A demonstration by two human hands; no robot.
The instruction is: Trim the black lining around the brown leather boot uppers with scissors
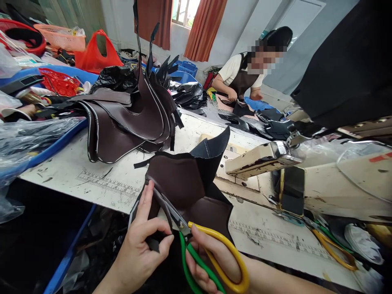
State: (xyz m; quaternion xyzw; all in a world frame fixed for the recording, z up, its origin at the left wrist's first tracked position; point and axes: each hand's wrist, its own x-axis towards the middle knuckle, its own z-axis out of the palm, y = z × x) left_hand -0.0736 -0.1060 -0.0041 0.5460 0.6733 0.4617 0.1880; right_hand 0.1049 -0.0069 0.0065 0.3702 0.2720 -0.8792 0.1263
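My right hand (211, 253) is wrapped round the yellow and green handles of a pair of scissors (174, 212). Their blades point up and left along the edge of a dark brown leather piece (177, 175) with black parts. My left hand (143, 245) is closed on that piece, thumb and index finger pinching a dark edge while the other fingers lie stretched along its left side. Part of the leather stands up at the back, near the sewing machine (254, 161). The blade tips are partly hidden against the leather.
A stack of brown leather pieces with white edging (128, 126) lies behind on the white table (107, 175). A phone (292, 190) and a second pair of scissors (333, 249) are on the right. Blue bins (58, 151) stand left. Another person (241, 77) works beyond.
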